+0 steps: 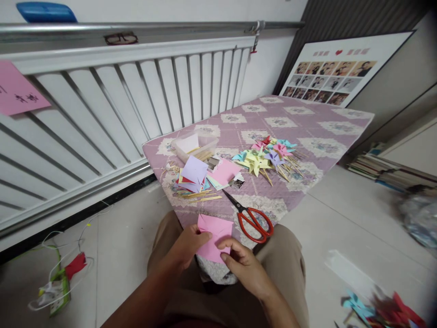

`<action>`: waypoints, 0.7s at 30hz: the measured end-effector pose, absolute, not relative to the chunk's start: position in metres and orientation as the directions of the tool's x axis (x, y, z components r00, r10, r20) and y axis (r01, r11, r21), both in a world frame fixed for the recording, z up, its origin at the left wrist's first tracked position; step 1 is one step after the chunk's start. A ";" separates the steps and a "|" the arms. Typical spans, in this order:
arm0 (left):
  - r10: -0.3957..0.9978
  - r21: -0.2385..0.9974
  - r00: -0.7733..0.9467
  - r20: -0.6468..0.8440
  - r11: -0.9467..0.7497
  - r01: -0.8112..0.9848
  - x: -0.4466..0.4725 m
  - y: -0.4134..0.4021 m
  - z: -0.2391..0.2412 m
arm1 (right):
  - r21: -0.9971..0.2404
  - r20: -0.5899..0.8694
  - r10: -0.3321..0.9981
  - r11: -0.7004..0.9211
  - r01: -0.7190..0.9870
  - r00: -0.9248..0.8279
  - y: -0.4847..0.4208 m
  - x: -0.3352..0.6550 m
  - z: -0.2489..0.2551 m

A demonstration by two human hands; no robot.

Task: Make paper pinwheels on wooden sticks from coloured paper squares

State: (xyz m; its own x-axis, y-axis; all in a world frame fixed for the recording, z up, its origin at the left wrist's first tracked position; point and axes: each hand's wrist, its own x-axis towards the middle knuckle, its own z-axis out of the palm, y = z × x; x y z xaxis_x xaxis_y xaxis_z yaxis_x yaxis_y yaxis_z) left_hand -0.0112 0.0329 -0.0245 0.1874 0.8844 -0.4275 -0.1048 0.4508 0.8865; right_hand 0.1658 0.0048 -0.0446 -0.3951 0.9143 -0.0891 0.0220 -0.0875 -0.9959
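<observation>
A square of pink paper (215, 228), with slits running in from its corners, is held over the table's front corner. My left hand (191, 240) grips its left edge, thumb lying on top. At the lower right edge, my right hand (243, 262) has its thumb and curled fingers closed on the paper. Just beyond it lie black-bladed scissors with red handles (251, 218), blades apart from the paper. Further left on the cloth is a pile of coloured paper squares (194, 169) with thin wooden sticks (201, 197) beside it.
Several finished paper pinwheels (269, 157) lie on the patterned tablecloth (280, 122). A clear plastic box (208, 148) holds paper and sticks. A white radiator (164, 91) stands along the left wall. More pinwheels (358, 307) sit low at right; books (392, 171) are stacked behind.
</observation>
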 end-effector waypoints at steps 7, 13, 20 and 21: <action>0.869 0.874 0.198 -0.453 0.477 -0.093 -0.014 0.034 -0.019 | -0.987 -0.147 0.906 -0.159 0.002 -0.398 0.004 0.170 -0.047; 0.869 0.878 0.176 -0.462 0.476 -0.042 -0.010 0.033 -0.020 | -0.989 -0.140 0.893 -0.150 0.010 -0.427 0.002 0.168 -0.045; 0.872 0.885 0.171 -0.458 0.465 0.001 -0.005 0.032 -0.024 | -0.996 -0.092 0.880 -0.086 0.034 -0.466 0.005 0.168 -0.042; 0.875 0.888 0.173 -0.452 0.459 0.001 -0.005 0.032 -0.024 | -0.997 -0.078 0.884 -0.066 0.042 -0.461 0.005 0.168 -0.042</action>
State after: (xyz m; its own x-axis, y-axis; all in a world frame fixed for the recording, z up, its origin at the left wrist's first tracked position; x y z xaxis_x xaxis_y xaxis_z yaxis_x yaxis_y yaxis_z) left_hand -0.0050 0.0316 -0.0235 0.1730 0.8750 -0.4522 0.0007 0.4590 0.8884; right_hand 0.1684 0.0052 -0.0420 -0.4615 0.8837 -0.0779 0.0419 -0.0660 -0.9969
